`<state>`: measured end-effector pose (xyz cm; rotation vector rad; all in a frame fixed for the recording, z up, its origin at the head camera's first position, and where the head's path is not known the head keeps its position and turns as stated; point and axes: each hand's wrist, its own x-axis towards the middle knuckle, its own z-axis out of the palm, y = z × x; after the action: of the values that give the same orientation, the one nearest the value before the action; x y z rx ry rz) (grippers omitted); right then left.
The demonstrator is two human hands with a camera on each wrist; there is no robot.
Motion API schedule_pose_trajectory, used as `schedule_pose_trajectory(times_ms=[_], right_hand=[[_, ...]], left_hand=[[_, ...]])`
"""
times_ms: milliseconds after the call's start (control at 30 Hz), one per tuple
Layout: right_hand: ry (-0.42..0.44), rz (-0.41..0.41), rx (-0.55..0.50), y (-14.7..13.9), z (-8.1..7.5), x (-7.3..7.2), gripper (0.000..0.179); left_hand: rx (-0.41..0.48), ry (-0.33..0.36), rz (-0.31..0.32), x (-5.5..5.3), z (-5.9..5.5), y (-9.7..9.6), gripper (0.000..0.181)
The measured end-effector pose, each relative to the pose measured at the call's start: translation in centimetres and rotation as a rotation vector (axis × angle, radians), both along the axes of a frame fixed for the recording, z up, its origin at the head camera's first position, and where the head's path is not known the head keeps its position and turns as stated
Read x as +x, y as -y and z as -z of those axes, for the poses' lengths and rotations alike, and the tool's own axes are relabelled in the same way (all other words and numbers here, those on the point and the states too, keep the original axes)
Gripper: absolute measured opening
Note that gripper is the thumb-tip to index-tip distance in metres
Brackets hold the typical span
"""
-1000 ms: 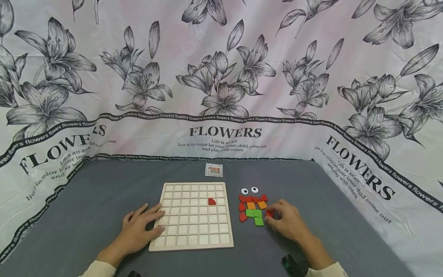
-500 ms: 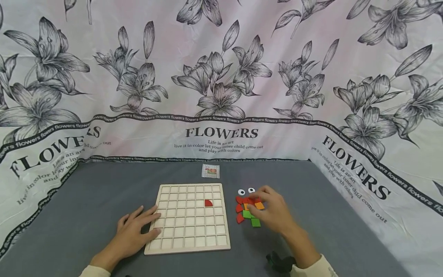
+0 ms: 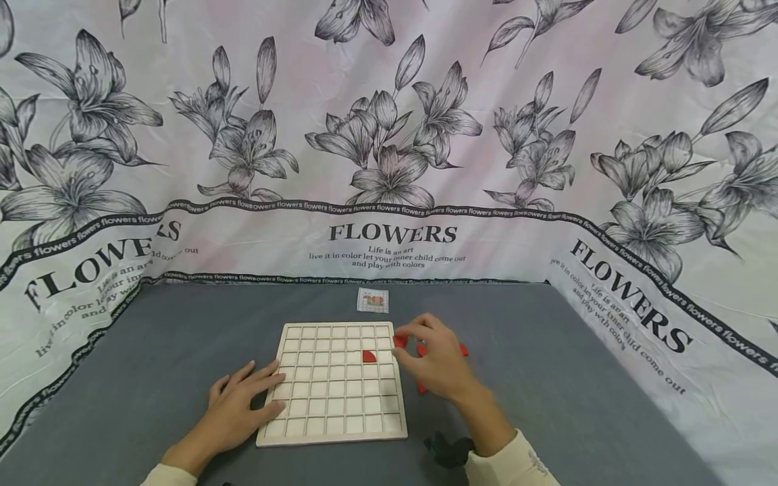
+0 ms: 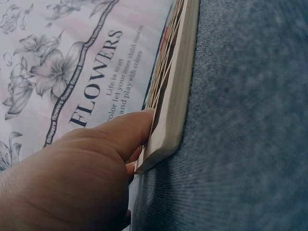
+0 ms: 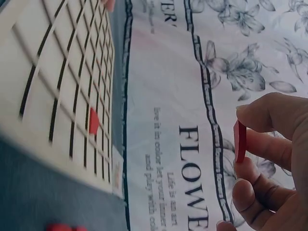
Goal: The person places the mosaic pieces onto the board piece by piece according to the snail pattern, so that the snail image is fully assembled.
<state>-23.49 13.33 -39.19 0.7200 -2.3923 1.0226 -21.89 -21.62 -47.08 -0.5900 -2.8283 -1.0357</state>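
Observation:
A pale wooden grid board (image 3: 336,389) lies on the grey cloth. One red quarter-round tile (image 3: 369,356) sits in a cell near its upper right; the right wrist view shows that red tile (image 5: 93,121) too. My left hand (image 3: 234,413) rests on the board's left edge with fingers spread; in the left wrist view the thumb (image 4: 130,127) touches the rim. Between thumb and fingertips, my right hand (image 3: 442,361) pinches another red tile (image 5: 239,142), held just off the board's right edge. In the right wrist view it appears edge-on.
Right of the board, loose red pieces (image 3: 464,349) show partly from behind my right hand, which hides the rest of the pile. A small printed picture card (image 3: 373,300) lies beyond the board. A floral curtain (image 3: 389,256) closes off the back of the table.
My right hand has moved left from the right side of the loose pieces, across them, to the board's right edge, carrying the red tile. My left hand stays on the board.

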Motion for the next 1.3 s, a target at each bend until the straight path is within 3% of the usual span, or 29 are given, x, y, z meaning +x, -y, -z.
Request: schedule_pose_trajectory(times_ms=[300, 667, 1300], right_hand=[[0.095, -0.01, -0.047, 2.8, 1.1, -0.5, 0.018], [0.217, 0.072, -0.063, 3.9, 4.5, -1.4, 0.021], [0.148, 0.039, 0.085, 4.3, 7.4, -2.3, 0.023]], left_hand=[[-0.008, 0.009, -0.003, 0.0, -0.2, -0.1, 0.052], [-0.01, 0.008, 0.006, -0.1, 0.0, -0.1, 0.051], [-0.007, -0.014, 0.01, -0.2, 0.0, 0.2, 0.05]])
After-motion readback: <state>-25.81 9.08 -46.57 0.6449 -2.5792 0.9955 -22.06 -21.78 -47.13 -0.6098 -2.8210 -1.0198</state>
